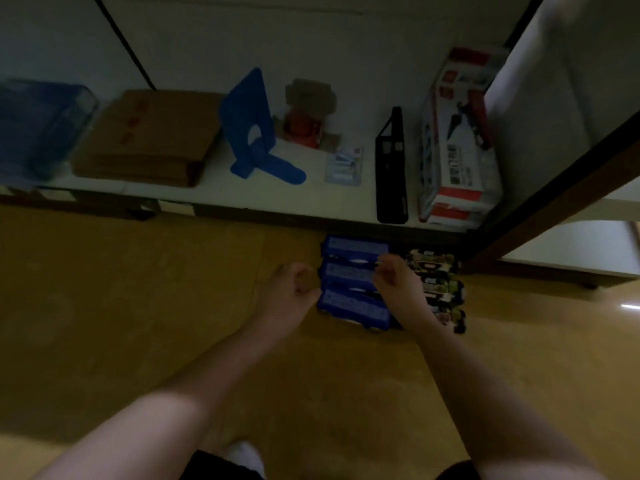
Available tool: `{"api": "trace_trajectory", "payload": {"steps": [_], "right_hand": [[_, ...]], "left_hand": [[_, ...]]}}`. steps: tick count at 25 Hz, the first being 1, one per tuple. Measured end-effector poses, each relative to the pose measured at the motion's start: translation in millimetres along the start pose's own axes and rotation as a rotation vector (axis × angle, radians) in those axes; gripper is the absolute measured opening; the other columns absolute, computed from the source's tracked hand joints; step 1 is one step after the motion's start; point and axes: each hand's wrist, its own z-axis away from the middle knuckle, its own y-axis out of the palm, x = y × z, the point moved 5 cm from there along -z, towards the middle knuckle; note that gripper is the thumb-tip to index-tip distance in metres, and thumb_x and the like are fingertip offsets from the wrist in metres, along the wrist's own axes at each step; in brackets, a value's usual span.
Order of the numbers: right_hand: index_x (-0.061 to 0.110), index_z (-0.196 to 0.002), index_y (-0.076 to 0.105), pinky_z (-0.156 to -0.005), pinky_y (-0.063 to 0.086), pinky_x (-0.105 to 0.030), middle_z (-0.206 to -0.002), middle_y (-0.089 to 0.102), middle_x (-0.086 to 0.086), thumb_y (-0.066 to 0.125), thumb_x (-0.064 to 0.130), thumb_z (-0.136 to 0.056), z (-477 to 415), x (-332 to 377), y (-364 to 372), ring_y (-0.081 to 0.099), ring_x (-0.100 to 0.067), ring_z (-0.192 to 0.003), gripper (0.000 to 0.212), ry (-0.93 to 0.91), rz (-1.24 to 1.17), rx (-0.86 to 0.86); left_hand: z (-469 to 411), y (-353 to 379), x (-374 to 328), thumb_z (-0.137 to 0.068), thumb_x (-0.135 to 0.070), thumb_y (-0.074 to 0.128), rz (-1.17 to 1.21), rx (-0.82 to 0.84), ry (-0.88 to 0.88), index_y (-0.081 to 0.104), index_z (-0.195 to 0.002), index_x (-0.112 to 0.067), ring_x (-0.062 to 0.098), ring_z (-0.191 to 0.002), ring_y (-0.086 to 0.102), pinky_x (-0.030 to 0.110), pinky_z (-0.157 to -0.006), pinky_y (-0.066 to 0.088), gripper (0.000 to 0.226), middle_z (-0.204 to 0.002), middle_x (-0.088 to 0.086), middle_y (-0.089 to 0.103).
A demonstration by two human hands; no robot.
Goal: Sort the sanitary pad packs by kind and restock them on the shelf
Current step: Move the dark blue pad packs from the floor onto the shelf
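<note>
Blue pad packs [349, 271]: three side by side on the floor, just below the shelf [242, 199] front edge, near its right end, long axes left-right along that edge. Dark patterned packs [440, 285] sit against them on the right. Right hand [398, 282] is over the blue packs' right ends, fingers curled at the middle pack; can't tell if pinching or only touching. Left hand [298, 289] is just beside their left ends, fingers curled in, nothing visible in them. Both forearms reach forward, bracketing the blue group, so both are equally near. My read: next lift goes up and forward, likely between blue bookend [249, 133] and black bookend [391, 168]
</note>
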Motion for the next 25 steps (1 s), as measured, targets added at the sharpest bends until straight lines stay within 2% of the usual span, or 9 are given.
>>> {"api": "trace_trajectory", "payload": {"steps": [4, 7, 10, 13, 17, 19, 21, 23, 25], "right_hand": [[0.009, -0.135, 0.041, -0.074, 0.041, -0.021, -0.12, 0.054, -0.009, 0.051, 0.016, -0.095, -47, -56, 38, 0.051, -0.015, -0.096, 0.042, -0.009, 0.109, 0.094], [0.009, -0.139, 0.036, -0.092, 0.044, -0.03, -0.137, 0.044, -0.011, 0.057, 0.025, -0.092, -67, -99, 64, 0.047, -0.024, -0.119, 0.053, -0.063, 0.406, 0.223], [0.013, -0.144, 0.023, -0.107, 0.034, -0.041, -0.145, 0.029, -0.013, 0.058, 0.037, -0.089, -63, -130, 74, 0.033, -0.031, -0.131, 0.069, -0.091, 0.754, 0.298], [0.014, -0.145, 0.014, -0.109, 0.026, -0.045, -0.146, 0.024, -0.015, 0.059, 0.042, -0.086, -61, -147, 79, 0.028, -0.034, -0.133, 0.079, -0.091, 0.949, 0.283], [0.011, -0.145, 0.016, -0.109, 0.029, -0.043, -0.146, 0.022, -0.015, 0.055, 0.029, -0.091, -68, -162, 87, 0.027, -0.034, -0.133, 0.069, -0.127, 1.074, 0.245], [0.009, -0.142, 0.024, -0.108, 0.033, -0.04, -0.144, 0.025, -0.014, 0.058, 0.025, -0.09, -70, -160, 86, 0.029, -0.032, -0.131, 0.064, -0.151, 1.036, 0.271], [0.008, -0.137, 0.036, -0.104, 0.038, -0.036, -0.138, 0.035, -0.013, 0.064, 0.022, -0.085, -71, -146, 81, 0.036, -0.029, -0.125, 0.06, -0.157, 0.875, 0.319], [0.006, -0.123, 0.051, -0.089, 0.046, -0.032, -0.124, 0.05, -0.012, 0.072, 0.018, -0.078, -72, -122, 66, 0.048, -0.022, -0.108, 0.051, -0.117, 0.608, 0.359], [0.008, -0.112, 0.057, -0.078, 0.045, -0.029, -0.107, 0.054, -0.003, 0.076, 0.011, -0.074, -66, -96, 41, 0.049, -0.015, -0.096, 0.043, -0.014, 0.297, 0.403]], "left_hand": [[-32, 15, 4, -0.092, -0.021, 0.055, -0.13, 0.013, 0.139, 0.04, -0.132, -0.014, 0.011, -0.099, 0.048, 0.023, -0.08, 0.043, 0.043, -0.125, 0.003, 0.049], [-34, 26, 0, -0.091, -0.018, 0.055, -0.193, -0.008, 0.193, 0.042, -0.129, -0.013, 0.013, -0.1, 0.051, 0.02, -0.078, 0.044, 0.04, -0.124, 0.003, 0.051], [-33, 40, -3, -0.091, -0.017, 0.055, -0.199, 0.01, 0.19, 0.042, -0.128, -0.013, 0.008, -0.096, 0.048, 0.009, -0.066, 0.04, 0.04, -0.124, 0.001, 0.05], [-36, 52, -6, -0.091, -0.02, 0.056, -0.242, 0.019, 0.196, 0.041, -0.131, -0.013, 0.013, -0.105, 0.051, 0.018, -0.084, 0.04, 0.043, -0.13, 0.002, 0.048], [-35, 58, -5, -0.092, -0.021, 0.055, -0.297, 0.03, 0.22, 0.04, -0.132, -0.015, 0.01, -0.098, 0.051, 0.019, -0.08, 0.041, 0.043, -0.13, 0.001, 0.047], [-33, 57, 0, -0.092, -0.021, 0.055, -0.322, 0.041, 0.212, 0.04, -0.131, -0.015, 0.009, -0.096, 0.05, 0.021, -0.081, 0.043, 0.043, -0.131, 0.001, 0.047], [-33, 54, 7, -0.091, -0.023, 0.055, -0.345, 0.051, 0.201, 0.04, -0.132, -0.016, 0.01, -0.098, 0.05, 0.024, -0.085, 0.044, 0.044, -0.133, 0.001, 0.045], [-37, 50, 15, -0.091, -0.026, 0.056, -0.371, 0.06, 0.177, 0.039, -0.133, -0.016, 0.012, -0.103, 0.05, 0.024, -0.086, 0.043, 0.047, -0.136, 0.001, 0.042], [-43, 46, 24, -0.089, -0.03, 0.059, -0.371, 0.071, 0.131, 0.036, -0.137, -0.017, 0.014, -0.113, 0.048, 0.022, -0.086, 0.041, 0.055, -0.14, 0.002, 0.038]]}}
